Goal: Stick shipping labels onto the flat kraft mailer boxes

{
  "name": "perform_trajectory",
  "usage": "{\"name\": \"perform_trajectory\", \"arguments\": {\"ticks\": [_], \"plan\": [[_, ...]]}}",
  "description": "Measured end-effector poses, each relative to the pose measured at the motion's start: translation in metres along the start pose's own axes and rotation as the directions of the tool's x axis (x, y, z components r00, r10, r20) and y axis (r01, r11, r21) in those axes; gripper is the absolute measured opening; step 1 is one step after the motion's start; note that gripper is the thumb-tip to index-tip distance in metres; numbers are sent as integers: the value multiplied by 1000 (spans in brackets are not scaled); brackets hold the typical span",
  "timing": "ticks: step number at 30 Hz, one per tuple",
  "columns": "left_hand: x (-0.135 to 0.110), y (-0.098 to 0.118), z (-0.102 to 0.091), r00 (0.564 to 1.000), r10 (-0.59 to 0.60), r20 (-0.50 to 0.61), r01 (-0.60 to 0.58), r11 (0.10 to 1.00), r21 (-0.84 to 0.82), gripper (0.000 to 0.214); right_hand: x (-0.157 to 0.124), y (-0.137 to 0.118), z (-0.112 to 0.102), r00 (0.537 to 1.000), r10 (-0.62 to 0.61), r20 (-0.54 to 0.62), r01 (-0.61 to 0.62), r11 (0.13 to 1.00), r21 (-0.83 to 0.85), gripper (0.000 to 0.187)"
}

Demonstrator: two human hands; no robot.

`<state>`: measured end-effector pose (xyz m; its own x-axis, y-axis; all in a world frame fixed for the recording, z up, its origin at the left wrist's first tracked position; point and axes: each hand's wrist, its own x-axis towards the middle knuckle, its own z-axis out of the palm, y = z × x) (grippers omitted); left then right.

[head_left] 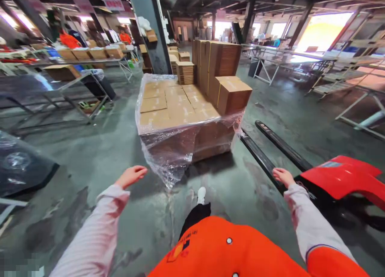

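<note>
A pallet load of flat brown cardboard boxes [177, 104] stands on the floor ahead, its lower part wrapped in clear stretch film [168, 156] that hangs loose at the front corner. My left hand [131, 176] reaches forward toward that corner, fingers loosely curled and holding nothing. My right hand [282, 176] hangs empty over the floor beside the black forks [270, 148] of a red pallet jack [343, 176], fingers loosely curled. My foot in a white shoe [201, 195] steps toward the pallet.
Taller bundles of folded cartons [219, 64] stand on the pallet's far side. Metal-framed tables [75, 80] with boxes line the left, and more tables [288, 58] the right. A dark pillar [150, 28] rises behind. People in orange work far left. A black plastic sheet [21, 168] lies at the left edge.
</note>
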<state>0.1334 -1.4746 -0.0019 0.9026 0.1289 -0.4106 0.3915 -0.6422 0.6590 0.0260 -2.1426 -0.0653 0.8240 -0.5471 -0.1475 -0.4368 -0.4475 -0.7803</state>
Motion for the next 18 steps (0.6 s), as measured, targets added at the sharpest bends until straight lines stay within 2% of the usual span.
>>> {"name": "perform_trajectory", "arguments": {"ticks": [2,4,6,9,11,13,14,16,18], "plan": [[37,8,-35,996,-42,-79,45,998,40,56,87,-50,30,998,-58,11,58,998,22,15],[76,40,-66,990,-28,-135,35,998,56,55,159,-106,52,974,-226,-14,226,974,33,17],[115,100,-91,985,39,-166,-25,996,90,55,217,-161,63,918,-394,-39,395,919,19,21],[174,229,-112,968,173,-183,-120,956,269,57,286,-231,65,853,-519,-49,518,855,-27,26],[211,327,-110,943,293,-161,-206,889,409,65,330,-266,62,811,-584,-33,579,810,-86,27],[246,422,-96,896,426,-127,-312,806,503,73,378,-295,59,759,-651,11,644,749,-155,26],[262,467,-85,847,518,-119,-383,750,540,74,404,-308,59,731,-682,43,676,713,-184,26],[290,550,-58,740,657,-145,-423,621,660,68,456,-332,66,678,-725,121,729,644,-230,24],[316,626,-28,591,791,-161,-438,482,759,58,506,-354,81,622,-755,208,778,565,-275,24]]}}
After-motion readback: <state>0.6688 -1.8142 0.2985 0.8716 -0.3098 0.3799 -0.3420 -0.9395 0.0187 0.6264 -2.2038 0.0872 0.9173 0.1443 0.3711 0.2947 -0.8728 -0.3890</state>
